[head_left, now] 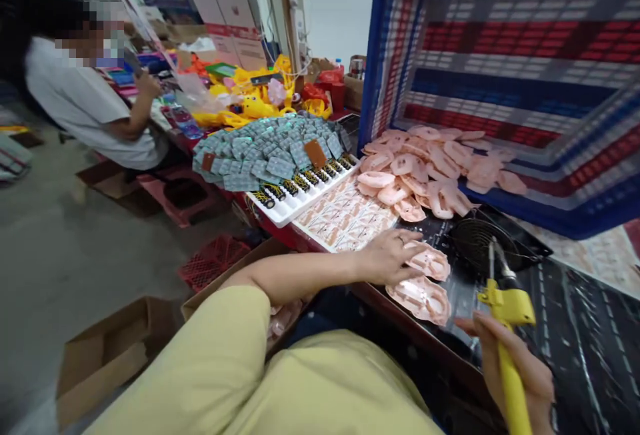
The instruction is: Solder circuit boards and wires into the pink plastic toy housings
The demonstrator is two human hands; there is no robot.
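Observation:
My left hand (387,256) reaches across to two pink plastic shells on the black work surface. Its fingers are spread, with the fingertips at the upper pink shell (431,262) and near the lower pink shell (425,300). Both shells lie with their hollow side up. In my right hand (523,372) is a yellow soldering gun (513,308), its metal tip pointing up and away from me. Behind that tip sits a round black grille (483,242). A pile of pink shells (415,165) spills out of the tipped blue basket.
The big blue basket (373,88) stands on its side at the back right. A white tray (295,205) holds small wired parts beside a heap of green circuit boards (270,152). A person (90,102) sits at the far left. Cardboard boxes (110,348) stand on the floor.

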